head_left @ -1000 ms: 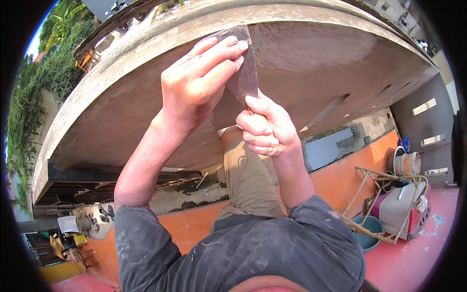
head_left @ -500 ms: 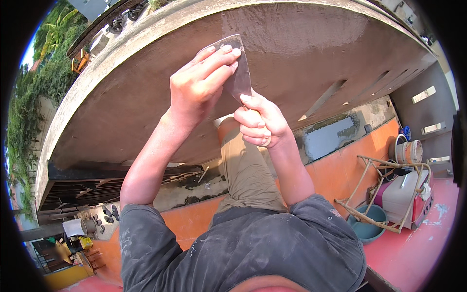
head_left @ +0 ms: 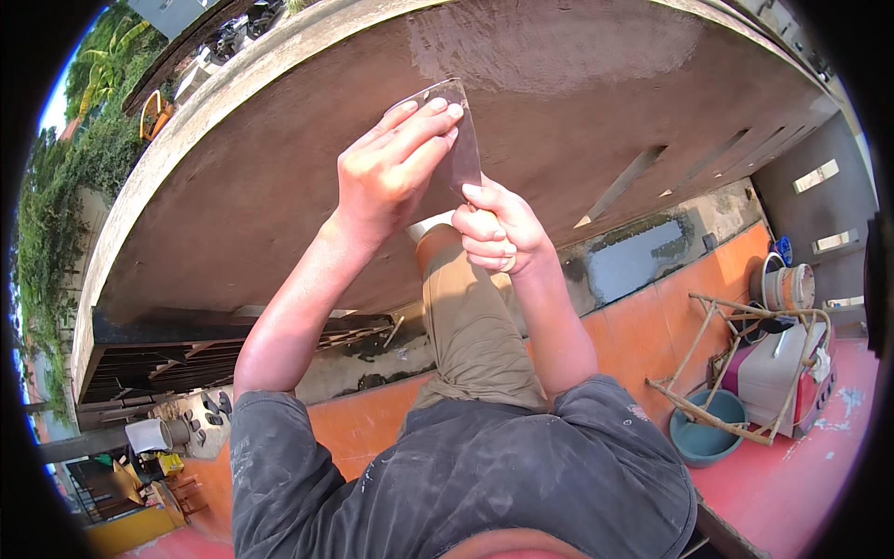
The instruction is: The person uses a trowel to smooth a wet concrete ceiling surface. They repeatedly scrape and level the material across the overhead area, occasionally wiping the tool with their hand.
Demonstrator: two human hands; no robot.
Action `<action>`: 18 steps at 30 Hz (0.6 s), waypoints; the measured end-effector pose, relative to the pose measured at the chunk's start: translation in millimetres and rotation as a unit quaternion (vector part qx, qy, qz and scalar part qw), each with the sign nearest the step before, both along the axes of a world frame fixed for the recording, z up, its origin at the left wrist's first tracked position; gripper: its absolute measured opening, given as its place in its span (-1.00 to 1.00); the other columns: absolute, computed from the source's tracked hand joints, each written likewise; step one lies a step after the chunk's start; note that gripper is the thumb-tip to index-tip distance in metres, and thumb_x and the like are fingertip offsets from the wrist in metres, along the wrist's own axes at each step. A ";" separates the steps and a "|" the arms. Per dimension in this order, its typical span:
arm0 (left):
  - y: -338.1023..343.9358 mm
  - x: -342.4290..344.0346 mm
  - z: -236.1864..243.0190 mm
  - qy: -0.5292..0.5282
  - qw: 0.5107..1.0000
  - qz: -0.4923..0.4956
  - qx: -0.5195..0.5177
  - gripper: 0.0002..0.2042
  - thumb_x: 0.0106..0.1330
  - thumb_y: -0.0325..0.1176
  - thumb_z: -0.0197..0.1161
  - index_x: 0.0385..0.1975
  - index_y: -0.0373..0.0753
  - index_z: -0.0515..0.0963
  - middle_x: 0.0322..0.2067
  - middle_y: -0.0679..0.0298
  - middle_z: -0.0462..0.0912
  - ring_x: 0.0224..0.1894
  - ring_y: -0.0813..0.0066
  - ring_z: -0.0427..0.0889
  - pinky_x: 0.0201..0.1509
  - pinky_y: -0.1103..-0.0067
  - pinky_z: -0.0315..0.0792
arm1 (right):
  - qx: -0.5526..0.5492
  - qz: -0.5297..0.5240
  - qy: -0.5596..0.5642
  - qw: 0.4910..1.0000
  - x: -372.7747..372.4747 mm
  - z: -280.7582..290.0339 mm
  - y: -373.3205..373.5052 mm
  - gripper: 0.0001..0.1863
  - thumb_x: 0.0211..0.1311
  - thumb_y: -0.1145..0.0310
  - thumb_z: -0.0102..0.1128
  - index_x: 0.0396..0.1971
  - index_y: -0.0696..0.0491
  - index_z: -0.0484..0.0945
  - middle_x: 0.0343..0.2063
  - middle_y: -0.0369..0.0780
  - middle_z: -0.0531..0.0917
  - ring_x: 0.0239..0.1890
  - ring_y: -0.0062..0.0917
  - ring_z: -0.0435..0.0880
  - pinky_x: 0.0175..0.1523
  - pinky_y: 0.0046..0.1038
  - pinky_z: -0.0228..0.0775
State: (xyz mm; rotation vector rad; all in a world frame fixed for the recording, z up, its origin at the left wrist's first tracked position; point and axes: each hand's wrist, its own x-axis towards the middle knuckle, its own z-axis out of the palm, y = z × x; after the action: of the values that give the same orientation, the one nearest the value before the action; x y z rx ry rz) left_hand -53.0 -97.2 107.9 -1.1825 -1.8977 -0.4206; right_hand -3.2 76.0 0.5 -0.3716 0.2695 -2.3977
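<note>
My right hand is closed round the handle of a wide dark metal scraper, its thumb near the base of the blade. My left hand lies on the blade with its fingertips pressed near the top corner. The blade is against the brown plastered surface in front of me, below a lighter, streaked patch at the top. Whether the far edge touches the plaster along its whole width I cannot tell.
A pale ledge curves along the upper left. Below me are an orange floor, my trousered leg and a wet strip. At right stand a wooden frame, teal basin, cooler-like box and buckets. Slotted dark wall at far right.
The scraper and both hands have moved down from near the pale upper edge onto the brown plaster, my left hand shifting slightly right. The grip looks the same.
</note>
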 end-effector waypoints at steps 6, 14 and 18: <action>-3.5 -6.8 14.2 0.028 1.000 0.008 -0.001 -0.85 0.08 -0.54 0.35 -0.33 -0.26 0.70 -0.11 0.30 0.79 0.04 0.34 0.76 0.20 0.37 0.63 | 0.015 0.005 0.019 1.000 -6.7 24.5 0.9 -0.66 0.64 0.31 -0.20 0.30 -0.26 0.31 -0.76 -0.39 0.26 -0.90 -0.75 0.12 -0.85 -0.67 -0.05; -4.3 -6.1 17.6 0.027 1.000 0.008 0.013 -0.78 0.05 -0.59 0.32 -0.28 -0.22 0.70 -0.08 0.32 0.78 0.03 0.32 0.75 0.18 0.41 0.65 | 0.030 -0.002 0.017 0.999 -2.0 41.9 3.8 -0.69 0.63 0.31 -0.17 0.25 -0.24 0.34 -0.76 -0.39 0.28 -0.90 -0.78 0.12 -0.87 -0.68 -0.05; -4.7 -0.6 3.1 0.010 1.000 0.010 0.021 -0.80 0.03 -0.68 0.34 -0.36 -0.25 0.69 -0.14 0.32 0.80 0.03 0.31 0.77 0.21 0.36 0.64 | 0.064 -0.011 -0.003 0.998 9.4 37.9 7.1 -0.73 0.62 0.29 -0.15 0.21 -0.21 0.35 -0.76 -0.40 0.28 -0.90 -0.77 0.11 -0.87 -0.69 -0.05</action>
State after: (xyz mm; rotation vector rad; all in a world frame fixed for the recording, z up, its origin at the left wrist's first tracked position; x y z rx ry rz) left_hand -53.6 -101.9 111.0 -1.1360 -1.8723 -0.4337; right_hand 6.2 83.0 38.3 -0.3034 0.4241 -2.3878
